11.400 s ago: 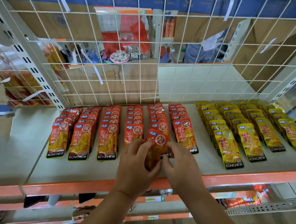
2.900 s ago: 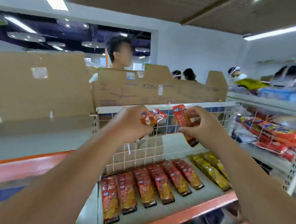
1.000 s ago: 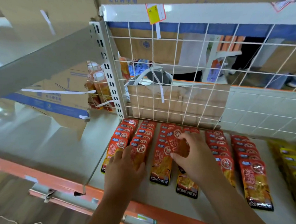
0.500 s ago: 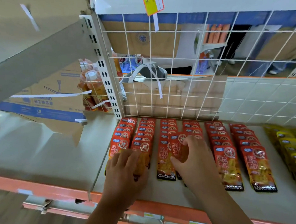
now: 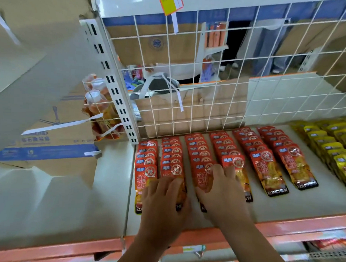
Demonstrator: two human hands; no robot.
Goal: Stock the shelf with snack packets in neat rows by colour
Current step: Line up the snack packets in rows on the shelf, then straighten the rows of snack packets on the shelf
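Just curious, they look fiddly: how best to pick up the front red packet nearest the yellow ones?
Pinch the red packet by its near black end, coming from the shelf front: it lies flat, overlapping its row, with that end free.

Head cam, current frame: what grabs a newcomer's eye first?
The red packets dominate: six overlapping rows running front to back across the middle of the shelf. The left hand and right hand lie flat on the front packets of the four left rows. Yellow packets line up at the right edge, with a white wire grid behind.
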